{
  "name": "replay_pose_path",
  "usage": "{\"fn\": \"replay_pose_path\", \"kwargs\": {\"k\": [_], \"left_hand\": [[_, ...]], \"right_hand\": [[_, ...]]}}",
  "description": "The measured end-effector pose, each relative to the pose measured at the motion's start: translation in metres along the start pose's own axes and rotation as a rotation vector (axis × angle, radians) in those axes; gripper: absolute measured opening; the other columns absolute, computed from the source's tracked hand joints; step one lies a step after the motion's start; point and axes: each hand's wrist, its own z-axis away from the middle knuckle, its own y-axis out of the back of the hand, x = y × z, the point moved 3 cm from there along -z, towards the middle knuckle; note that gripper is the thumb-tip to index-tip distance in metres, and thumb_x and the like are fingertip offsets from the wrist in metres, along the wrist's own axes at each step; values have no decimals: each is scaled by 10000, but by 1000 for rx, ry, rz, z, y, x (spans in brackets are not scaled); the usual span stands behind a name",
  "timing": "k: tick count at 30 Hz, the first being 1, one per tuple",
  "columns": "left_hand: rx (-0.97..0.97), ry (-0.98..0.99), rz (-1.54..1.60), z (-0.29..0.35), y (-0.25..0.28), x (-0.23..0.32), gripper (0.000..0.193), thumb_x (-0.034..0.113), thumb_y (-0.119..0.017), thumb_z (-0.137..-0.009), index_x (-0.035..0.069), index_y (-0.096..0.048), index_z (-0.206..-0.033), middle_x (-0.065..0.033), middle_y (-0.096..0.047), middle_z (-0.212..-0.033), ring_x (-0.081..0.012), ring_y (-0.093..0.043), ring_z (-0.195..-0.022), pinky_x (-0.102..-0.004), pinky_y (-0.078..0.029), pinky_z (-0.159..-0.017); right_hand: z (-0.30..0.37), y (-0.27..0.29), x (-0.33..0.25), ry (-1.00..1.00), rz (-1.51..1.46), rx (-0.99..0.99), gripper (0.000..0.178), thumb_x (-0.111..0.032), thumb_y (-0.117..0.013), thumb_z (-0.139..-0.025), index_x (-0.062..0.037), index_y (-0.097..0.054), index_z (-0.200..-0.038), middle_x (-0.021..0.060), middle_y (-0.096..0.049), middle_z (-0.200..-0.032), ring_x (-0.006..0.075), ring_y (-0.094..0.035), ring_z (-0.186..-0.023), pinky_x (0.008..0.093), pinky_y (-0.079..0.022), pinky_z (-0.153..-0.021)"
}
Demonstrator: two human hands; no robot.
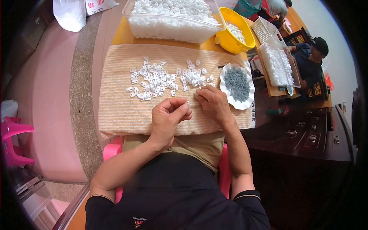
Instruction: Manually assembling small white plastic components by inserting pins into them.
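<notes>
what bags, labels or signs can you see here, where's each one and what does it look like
White plastic bag: floor, top left, soft and crumpled.
White bag with red print: top edge, beside it, flat.
Black print: right edge of the striped beige cloth, small.
Yellow-on-dark panels: far right, square.

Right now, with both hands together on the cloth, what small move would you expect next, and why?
Probably the right hand reaches to the white dish of small grey parts just beside it. The left hand seems to pinch a small white piece at its fingertips, and the hands meet as if fitting parts together.
</notes>
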Motion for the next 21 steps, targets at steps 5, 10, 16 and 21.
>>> {"fn": "replay_pose_path", "kwargs": {"k": [5,10,16,21], "left_hand": [[16,-11,8,0,-1,0,128,3,-628,-874,-29,-616,-998,-64,-639,-864,-118,-640,-747,-260,-578,-698],[22,-9,-1,0,0,0,133,1,-623,-875,-33,-612,-1004,-67,-639,-867,-118,-639,-752,-260,-577,-698],[8,11,-26,-2,2,-2,153,21,-633,-879,-12,-603,-1025,-67,-635,-886,-137,-641,-779,-285,-579,-733],[23,31,-39,-4,3,-3,147,16,-629,-880,-15,-602,-1021,-70,-635,-889,-143,-645,-788,-286,-583,-743]], "right_hand": [[0,1,-4,82,84,-23,118,-65,-678,-791,-29,-659,-902,124,-646,-843,306,-636,-751,378,-515,-654],[0,4,-9,88,109,-77,179,-40,-646,-797,-35,-644,-975,137,-623,-849,315,-617,-776,388,-501,-669],[-3,8,-12,65,132,-175,215,-35,-608,-813,-53,-634,-1026,137,-596,-819,323,-600,-769,403,-484,-674],[-2,4,-3,-36,68,-211,215,-36,-619,-806,-57,-640,-1019,145,-603,-835,324,-603,-773,388,-486,-679]]}}
